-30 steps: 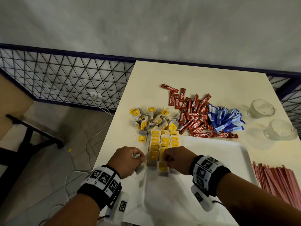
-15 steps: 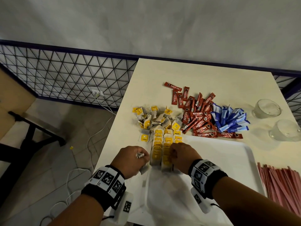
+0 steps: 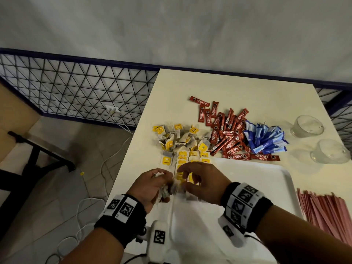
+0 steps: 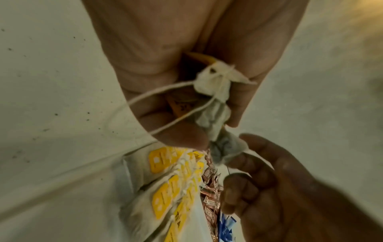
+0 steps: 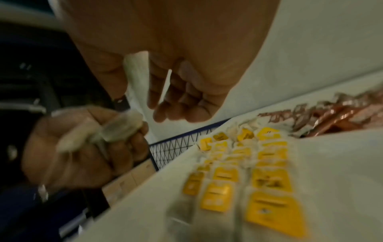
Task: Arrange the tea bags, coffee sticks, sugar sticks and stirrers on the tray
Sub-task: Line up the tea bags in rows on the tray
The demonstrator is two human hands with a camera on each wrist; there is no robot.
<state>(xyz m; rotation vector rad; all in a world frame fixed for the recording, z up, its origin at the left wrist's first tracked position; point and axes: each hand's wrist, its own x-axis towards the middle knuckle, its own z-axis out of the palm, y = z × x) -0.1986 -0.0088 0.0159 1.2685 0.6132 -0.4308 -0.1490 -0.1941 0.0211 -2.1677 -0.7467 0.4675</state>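
Our left hand (image 3: pixel 152 185) holds a bunch of tea bags (image 4: pixel 215 99); our right hand (image 3: pixel 202 180), fingers loose, should pull one gently.

Both forearms, each wrapped in a marker-printed wristband, reached forward side by side. The left hand (image 3: pixel 150 184) was curled into a closed grip, while the right hand (image 3: pixel 204 181) hovered just beside it, fingers (image 5: pixel 176 108) loosely bent and apart.

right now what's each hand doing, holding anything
left hand: gripping a bunch of tea bags
right hand: open, fingers loosely curled, holding nothing
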